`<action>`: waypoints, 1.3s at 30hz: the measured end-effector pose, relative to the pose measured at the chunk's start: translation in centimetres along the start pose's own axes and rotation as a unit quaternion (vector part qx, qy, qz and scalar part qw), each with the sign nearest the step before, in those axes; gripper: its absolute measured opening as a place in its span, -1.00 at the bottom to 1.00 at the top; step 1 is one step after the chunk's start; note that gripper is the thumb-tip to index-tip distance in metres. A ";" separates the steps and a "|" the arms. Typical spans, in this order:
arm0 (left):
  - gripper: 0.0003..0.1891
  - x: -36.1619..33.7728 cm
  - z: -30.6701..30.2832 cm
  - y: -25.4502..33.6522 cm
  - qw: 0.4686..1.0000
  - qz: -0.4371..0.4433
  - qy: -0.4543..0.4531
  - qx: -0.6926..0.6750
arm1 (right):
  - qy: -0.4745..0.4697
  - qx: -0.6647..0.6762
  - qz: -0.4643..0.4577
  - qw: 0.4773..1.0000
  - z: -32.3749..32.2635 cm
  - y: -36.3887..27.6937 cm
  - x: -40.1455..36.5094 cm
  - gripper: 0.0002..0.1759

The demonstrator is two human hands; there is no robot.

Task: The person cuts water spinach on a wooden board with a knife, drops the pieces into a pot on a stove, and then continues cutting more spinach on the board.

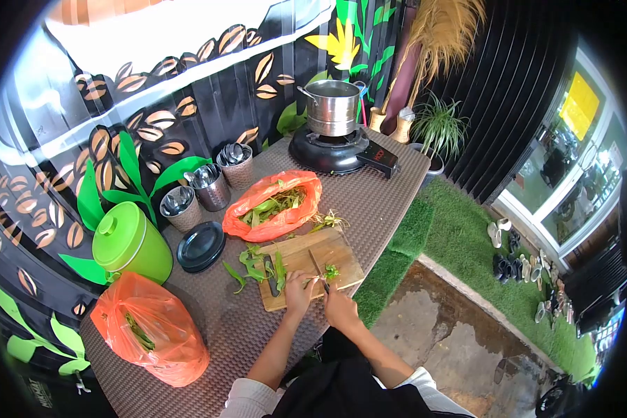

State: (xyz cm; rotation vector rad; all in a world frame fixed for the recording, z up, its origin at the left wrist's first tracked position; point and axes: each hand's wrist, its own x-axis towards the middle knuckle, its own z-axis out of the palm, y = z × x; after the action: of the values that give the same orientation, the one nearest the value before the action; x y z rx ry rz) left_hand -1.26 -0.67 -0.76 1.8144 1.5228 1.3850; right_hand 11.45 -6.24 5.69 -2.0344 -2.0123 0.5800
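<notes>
Left hand (298,289) pinches green leafy stems (329,272) on wooden cutting board (345,252), touching right hand (341,306), closed on knife (316,265). Open orange plastic bag (254,221) w/ more greens; steel pot (333,106) contents unclear.

Leaf-painted black wall (188,90), brown woven table (390,198), green turf (467,244), wet concrete floor (439,334), daylight.

Greens cut on a cutting board (341,247) at the near edge of the table (380,198)
A knife (318,268) was gripped in the right hand (341,306), and a green sprig (329,272) was held on the board by the left hand (298,289). An open orange bag (258,212) of leaves was laid just beyond the board. A pot (333,106) was set on a stove (327,155) at the far corner.
</notes>
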 end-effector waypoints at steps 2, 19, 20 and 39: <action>-0.88 -0.1 0.0 -0.3 1.000 0.015 0.000 0.019 | 0.005 -0.008 0.011 1.000 1.3 -0.5 0.1 -0.67; -0.91 -0.4 -0.5 0.7 0.997 0.057 0.000 0.044 | -0.015 0.029 -0.015 0.999 1.6 0.0 2.9 -0.66; -0.91 -0.4 -0.5 0.9 0.996 0.061 -0.001 0.059 | -0.015 0.029 -0.013 0.999 1.0 0.1 3.4 -0.66; -0.75 -0.6 -0.1 -0.1 0.998 0.019 -0.008 0.051 | -0.062 0.019 -0.031 0.997 -1.1 -0.4 2.3 -0.63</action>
State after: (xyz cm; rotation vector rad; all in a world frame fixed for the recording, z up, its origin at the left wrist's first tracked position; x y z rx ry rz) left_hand -1.32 -1.23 -1.08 1.9194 1.5853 1.3296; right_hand 11.47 -3.81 6.56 -1.9508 -2.1074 0.7429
